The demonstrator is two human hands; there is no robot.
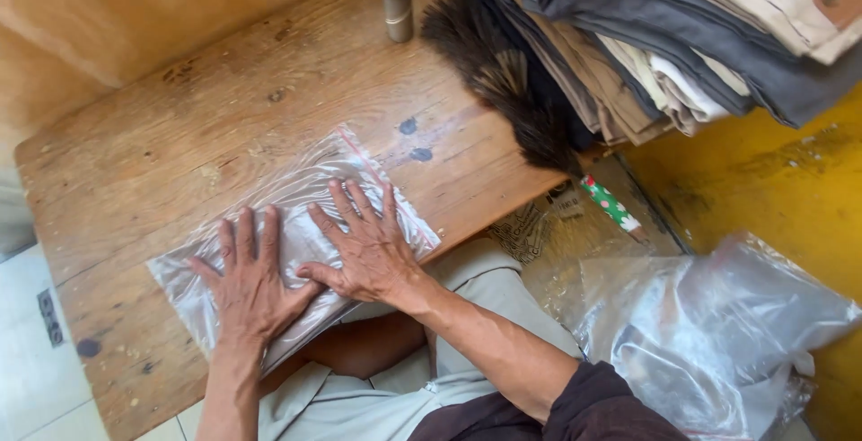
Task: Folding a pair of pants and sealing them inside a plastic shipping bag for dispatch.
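- Both my hands, left hand point(254, 290) and right hand point(370, 251), lie spread, pressing flat the clear plastic zip bag point(296, 239).
- Bag looks flattened; beyond it, folded trousers stack point(682, 37) waits unbagged.

Worn wooden surface point(224, 109), knotted and stained with dark spots. Lying directly on it: clear plastic bag point(296, 225) near front edge; feather duster point(503, 73) at right edge; stack of folded garments point(664, 37) beside it; metal post point(396, 1) at rear.
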